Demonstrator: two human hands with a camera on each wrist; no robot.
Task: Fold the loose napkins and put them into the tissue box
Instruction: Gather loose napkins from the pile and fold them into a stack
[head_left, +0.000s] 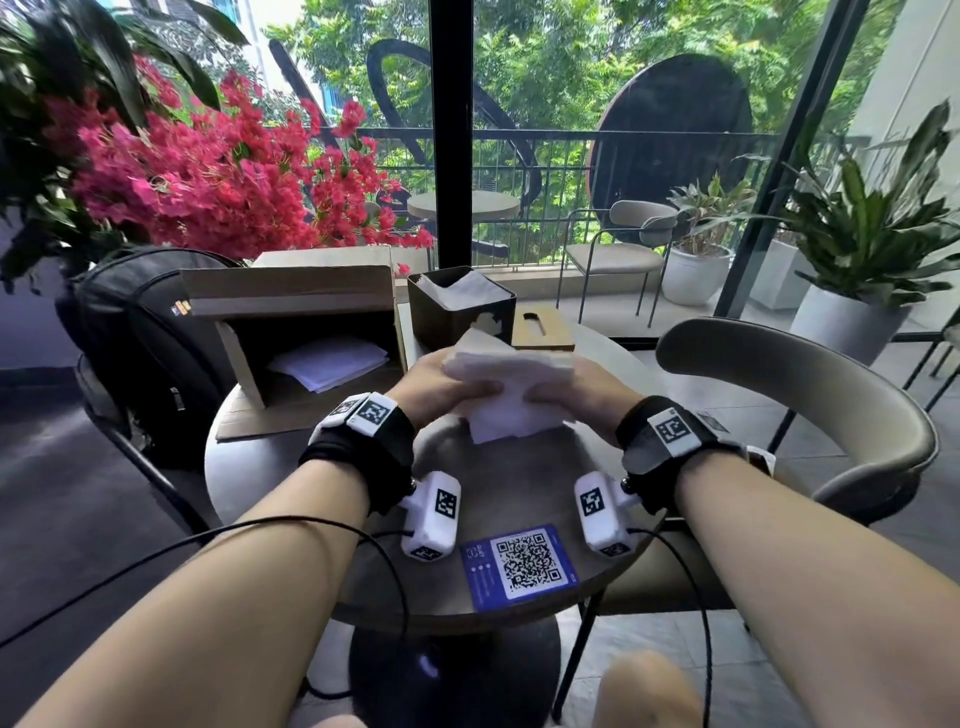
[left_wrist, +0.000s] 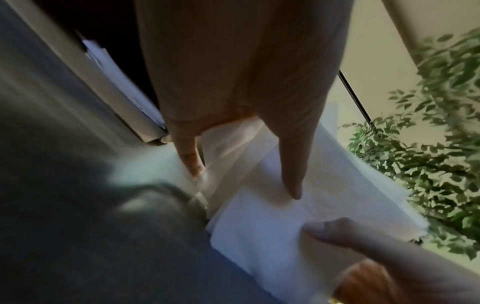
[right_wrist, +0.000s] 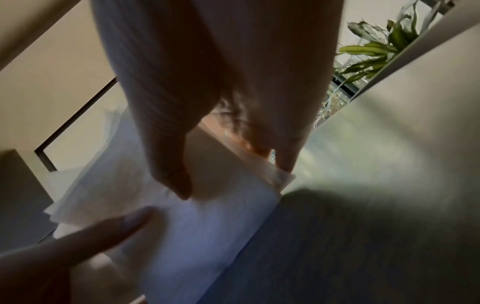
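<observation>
Both the left hand (head_left: 441, 384) and the right hand (head_left: 582, 389) grasp a white napkin (head_left: 514, 384) above the round table (head_left: 291, 462), hiding part of the black tissue box (head_left: 457, 306) behind, beside the cardboard box (head_left: 296, 322).

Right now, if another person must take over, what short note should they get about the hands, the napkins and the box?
Left hand: grips the left side of a white napkin, thumb on top.
Right hand: grips the right side of the same napkin.
The napkin is held above the round table, partly folded.
Black tissue box: behind the hands, open, with white napkins already inside; its wooden lid lies beside it.
Cardboard box: on its side, left, more loose napkins inside.
Left to do: finish this fold, put it in the tissue box, then the remaining loose ones.
</observation>
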